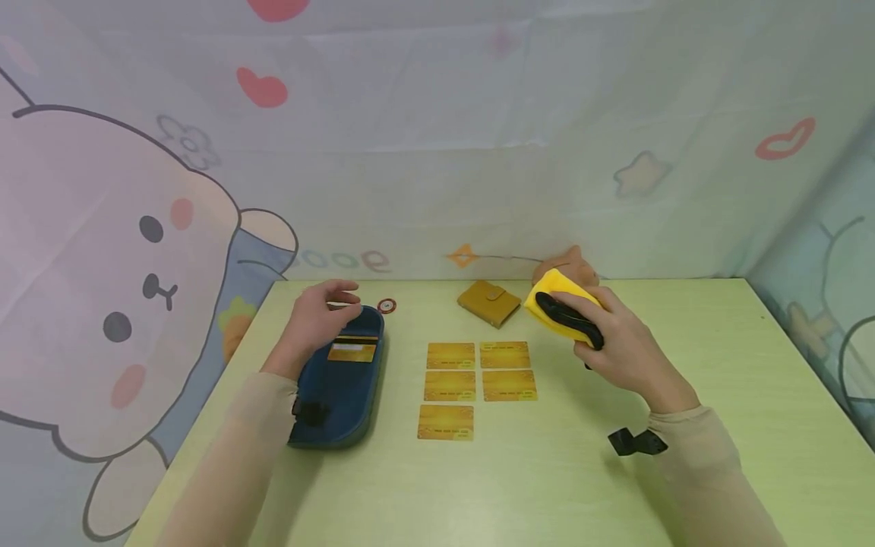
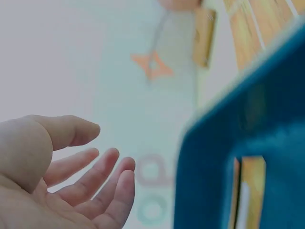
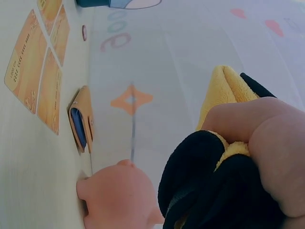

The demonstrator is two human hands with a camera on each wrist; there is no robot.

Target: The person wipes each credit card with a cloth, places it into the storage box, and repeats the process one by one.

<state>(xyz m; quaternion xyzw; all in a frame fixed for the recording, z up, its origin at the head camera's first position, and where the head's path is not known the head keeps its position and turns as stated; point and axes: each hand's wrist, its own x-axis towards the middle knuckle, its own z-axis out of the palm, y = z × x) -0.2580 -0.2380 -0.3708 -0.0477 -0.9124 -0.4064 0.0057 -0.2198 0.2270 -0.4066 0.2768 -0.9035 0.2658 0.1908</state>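
Note:
My right hand grips a folded yellow-and-black cloth above the table's right half. In the right wrist view the cloth bunches between thumb and fingers. My left hand hovers by the far left rim of a dark blue tray, its fingers loosely bent with nothing between them. Inside the tray lies a gold bank card, striped side up. Several gold cards lie face up in two columns right of the tray. Behind them sits a tan snap-closure card holder.
A red-and-white poker chip lies beyond the tray's far right corner. Near the table's back edge stands an orange-pink piggy bank, partly hidden by the cloth in the head view. A patterned curtain hangs behind the pale table.

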